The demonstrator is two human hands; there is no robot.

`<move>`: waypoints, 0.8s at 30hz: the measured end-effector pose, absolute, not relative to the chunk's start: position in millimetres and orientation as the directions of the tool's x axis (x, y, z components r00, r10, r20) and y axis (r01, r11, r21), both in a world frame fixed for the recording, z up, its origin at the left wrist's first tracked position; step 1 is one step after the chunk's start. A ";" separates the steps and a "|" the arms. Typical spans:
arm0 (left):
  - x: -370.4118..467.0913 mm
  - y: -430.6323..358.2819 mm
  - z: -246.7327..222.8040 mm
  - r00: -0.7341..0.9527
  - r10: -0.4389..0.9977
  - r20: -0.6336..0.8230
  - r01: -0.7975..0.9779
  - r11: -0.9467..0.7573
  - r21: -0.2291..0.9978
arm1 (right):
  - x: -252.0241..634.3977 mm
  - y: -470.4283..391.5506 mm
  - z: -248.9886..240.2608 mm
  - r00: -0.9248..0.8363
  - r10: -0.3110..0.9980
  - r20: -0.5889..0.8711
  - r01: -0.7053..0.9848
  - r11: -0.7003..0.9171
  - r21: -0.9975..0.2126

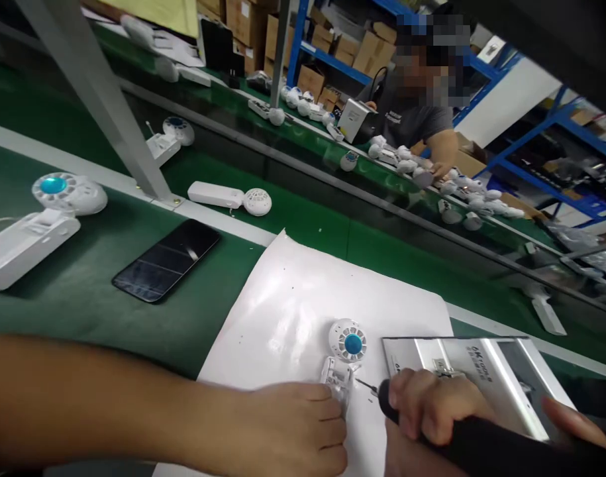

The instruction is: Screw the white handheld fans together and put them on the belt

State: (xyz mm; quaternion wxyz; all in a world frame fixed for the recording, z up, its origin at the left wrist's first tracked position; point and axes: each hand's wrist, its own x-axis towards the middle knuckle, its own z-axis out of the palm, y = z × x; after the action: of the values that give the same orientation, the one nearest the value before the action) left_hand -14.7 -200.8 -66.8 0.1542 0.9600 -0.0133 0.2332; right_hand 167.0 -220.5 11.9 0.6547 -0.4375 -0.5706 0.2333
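Note:
A white handheld fan (350,341) with a blue round centre lies on a white sheet (303,298). Its handle end is open, with inner parts showing. My left hand (303,424) is closed over the lower part of this handle, which its fingers partly hide. In my right hand (436,404) is a black electric screwdriver (389,401), tilted so that its thin bit points left at the open handle. I cannot tell whether the bit touches it. Close behind my right hand is a silver metal box (461,364) with dark lettering.
A black phone (167,260) and another fan (32,245) lie on the green bench to the left. One more fan (218,195) is on the green strip beyond, near a slanted metal post (108,99). Across the line, a person (422,112) sits behind several fan parts.

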 end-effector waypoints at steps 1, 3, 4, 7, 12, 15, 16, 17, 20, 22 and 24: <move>-14.4 -199.4 -67.4 0.889 0.048 0.455 -0.099 -0.951 0.293 | 157.0 -216.6 11.6 0.207 0.821 0.533 0.150 0.512 -0.846; -14.3 -198.2 -68.5 0.888 0.049 0.456 -0.099 -0.951 0.293 | 139.3 -206.6 11.1 0.255 0.793 0.553 0.101 0.547 -0.831; -14.5 -198.6 -69.0 0.887 0.052 0.458 -0.096 -0.951 0.293 | 132.6 -201.6 10.8 0.301 0.765 0.569 0.090 0.572 -0.816; -14.9 -201.1 -71.2 0.882 0.071 0.466 -0.078 -0.953 0.293 | 121.4 -190.5 8.6 0.369 0.734 0.569 0.059 0.593 -0.803; -14.1 -203.4 -73.3 0.881 0.095 0.464 -0.055 -0.953 0.300 | 116.2 -186.5 -4.3 0.407 0.763 0.502 0.022 0.541 -0.841; -14.1 -203.5 -70.2 0.886 0.117 0.448 -0.043 -0.942 0.332 | 113.1 -186.9 -13.3 0.349 0.809 0.473 -0.049 0.520 -0.853; -14.5 -203.4 -68.5 0.890 0.118 0.441 -0.044 -0.939 0.341 | 112.2 -186.6 -15.9 0.343 0.813 0.471 -0.052 0.517 -0.855; -15.0 -203.2 -66.7 0.893 0.119 0.435 -0.044 -0.937 0.347 | 111.4 -186.1 -18.4 0.344 0.810 0.474 -0.045 0.519 -0.854; -16.8 -202.2 -63.1 0.895 0.126 0.427 -0.036 -0.935 0.353 | 110.2 -182.8 -26.9 0.349 0.795 0.496 -0.013 0.534 -0.846; -17.4 -201.6 -63.3 0.895 0.125 0.428 -0.035 -0.937 0.347 | 110.4 -182.1 -32.9 0.339 0.786 0.517 0.012 0.546 -0.837; -17.4 -201.6 -64.6 0.888 0.138 0.439 -0.024 -0.939 0.342 | 111.8 -186.8 -35.5 0.317 0.785 0.532 0.027 0.553 -0.833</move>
State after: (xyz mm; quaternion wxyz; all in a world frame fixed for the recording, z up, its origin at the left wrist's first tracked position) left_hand -17.4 -201.6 -64.6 0.1718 0.9563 0.0298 0.2349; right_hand 111.8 -186.8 -35.5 0.7112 -0.3905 -0.5203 0.2665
